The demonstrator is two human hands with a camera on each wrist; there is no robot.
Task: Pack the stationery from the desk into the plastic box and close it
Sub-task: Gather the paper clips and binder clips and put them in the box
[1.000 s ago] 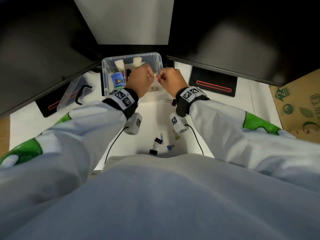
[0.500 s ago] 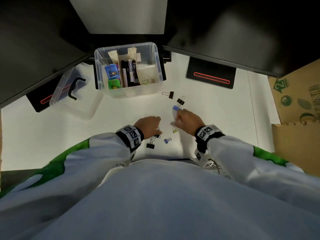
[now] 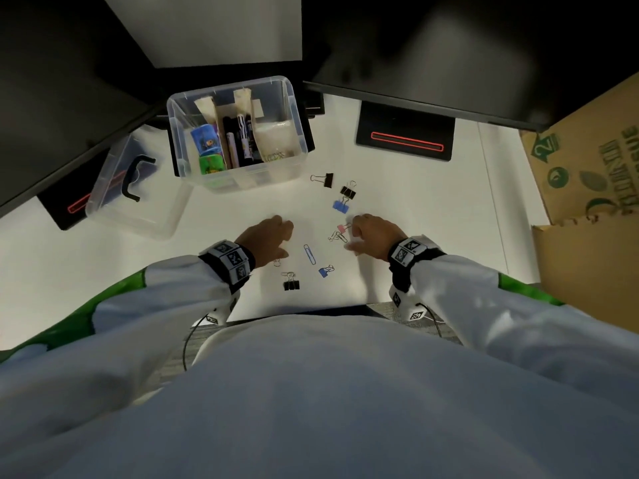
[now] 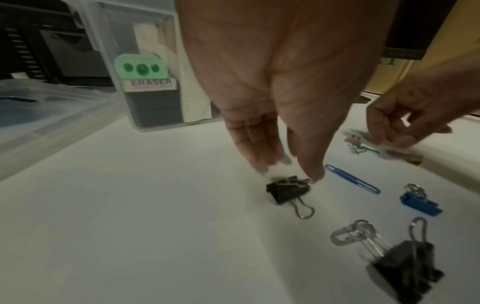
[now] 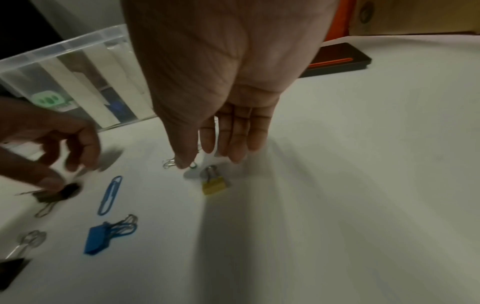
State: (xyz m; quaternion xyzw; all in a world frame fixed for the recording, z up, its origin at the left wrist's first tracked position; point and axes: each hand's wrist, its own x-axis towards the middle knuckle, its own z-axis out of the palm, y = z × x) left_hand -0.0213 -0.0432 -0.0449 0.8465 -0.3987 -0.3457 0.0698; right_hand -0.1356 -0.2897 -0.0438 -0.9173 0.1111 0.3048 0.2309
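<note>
The clear plastic box point(image 3: 296, 126) stands open at the back of the white desk, with pens, erasers and paper strips inside. Binder clips and paper clips lie scattered in front of it. My left hand point(image 4: 288, 166) reaches down with straight fingers. Its thumb tip touches the wire of a small black binder clip point(image 4: 285, 190). My right hand point(image 5: 210, 159) hangs with straight fingers over a yellow binder clip point(image 5: 214, 184). Its thumb tip rests on silver paper clips point(image 5: 168, 163). A blue paper clip point(image 3: 310, 254) lies between my hands.
The box lid point(image 3: 135, 188) with a black handle lies left of the box. Two black binder clips point(image 3: 326, 179) and a blue one point(image 3: 340, 205) lie past my right hand. Another blue clip point(image 3: 325, 271) and a black one point(image 3: 291, 284) lie near the desk's front edge. A cardboard box point(image 3: 587, 174) stands right.
Both hands left the box and came back down to the clips near the desk's front edge. In the last half second they spread a little apart.
</note>
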